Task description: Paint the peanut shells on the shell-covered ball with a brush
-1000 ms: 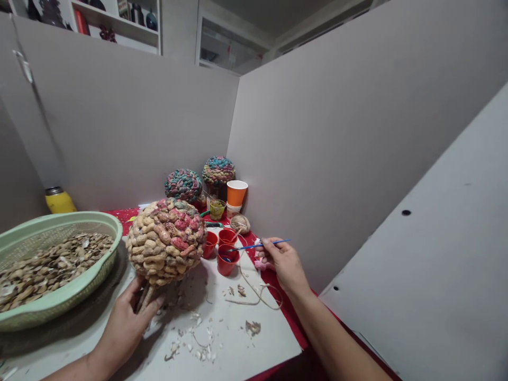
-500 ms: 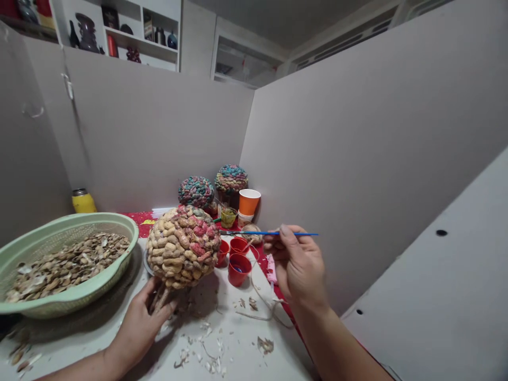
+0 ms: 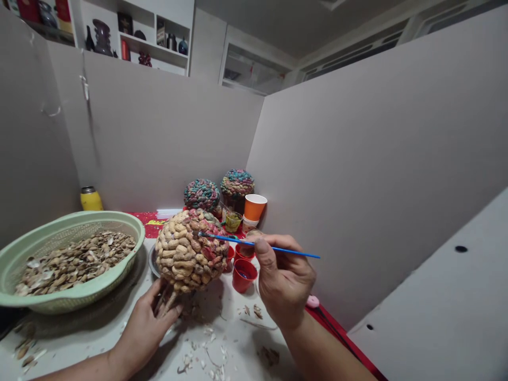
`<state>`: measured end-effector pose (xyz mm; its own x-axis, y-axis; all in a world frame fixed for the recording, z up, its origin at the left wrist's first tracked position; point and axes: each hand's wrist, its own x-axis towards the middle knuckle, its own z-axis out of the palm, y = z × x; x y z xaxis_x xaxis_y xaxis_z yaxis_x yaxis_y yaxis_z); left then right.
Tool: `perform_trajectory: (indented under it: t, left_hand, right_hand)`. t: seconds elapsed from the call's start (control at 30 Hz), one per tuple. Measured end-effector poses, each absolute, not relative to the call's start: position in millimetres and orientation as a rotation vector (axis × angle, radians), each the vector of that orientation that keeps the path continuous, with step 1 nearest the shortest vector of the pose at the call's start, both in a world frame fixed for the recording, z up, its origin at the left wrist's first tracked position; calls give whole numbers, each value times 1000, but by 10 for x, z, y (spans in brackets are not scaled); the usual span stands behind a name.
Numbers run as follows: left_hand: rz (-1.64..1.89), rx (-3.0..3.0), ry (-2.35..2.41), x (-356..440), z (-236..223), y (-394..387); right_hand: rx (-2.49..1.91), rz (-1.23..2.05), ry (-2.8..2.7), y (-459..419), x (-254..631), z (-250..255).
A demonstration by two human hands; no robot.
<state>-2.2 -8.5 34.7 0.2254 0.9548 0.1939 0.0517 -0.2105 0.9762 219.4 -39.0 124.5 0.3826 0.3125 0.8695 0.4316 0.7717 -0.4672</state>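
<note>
A ball covered in peanuts (image 3: 186, 254) stands on a twine-wrapped stem (image 3: 170, 302); some peanuts on its upper right are painted red, most are bare tan. My left hand (image 3: 148, 323) is closed around that stem below the ball. In my right hand (image 3: 286, 278), pinched between thumb and fingers, is a blue paintbrush (image 3: 286, 250), its bristles at the ball's upper front, near the red patch. Just behind my right hand stands a red cup (image 3: 243, 275) with dark blue liquid inside. Other red cups beside it are partly hidden.
At left sits a green colander (image 3: 130, 233) of peanut shells (image 3: 79, 259). Behind are two painted peanut balls (image 3: 201, 194), orange paper cups (image 3: 255, 208) and a yellow jar (image 3: 91, 200). Shell bits (image 3: 208, 352) litter the white table. A grey partition (image 3: 357, 159) rises at right.
My right hand has moved left, bringing the brush tip from the ball's right edge to its upper front. My left hand keeps its hold on the stem. The view has shifted slightly.
</note>
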Motion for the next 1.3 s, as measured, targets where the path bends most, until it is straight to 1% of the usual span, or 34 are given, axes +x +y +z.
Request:
perform_trajectory:
  t: [0.1, 0.33, 0.63, 0.83, 1.0, 1.3]
  left_hand:
    - [1157, 1513, 1022, -19, 356, -79]
    - [1146, 1541, 1050, -14, 377, -82]
    - [1165, 1587, 1063, -42, 314, -70]
    - [1171, 1598, 1038, -47, 302, -68]
    - [1186, 1572, 1044, -51, 310, -78]
    - [1139, 1508, 1044, -46, 338, -80]
  right_hand:
    - [-725, -150, -1276, -408, 2208, 1213]
    - [-649, -178, -1348, -516, 2228, 1188]
    - [-603, -223, -1416, -613, 2298, 1034]
    - [-565, -270, -1397, -625, 2290, 1094]
    - [-513, -290, -1419, -618, 2239, 1129]
    - [-562, -259, -1460, -574, 2242, 980]
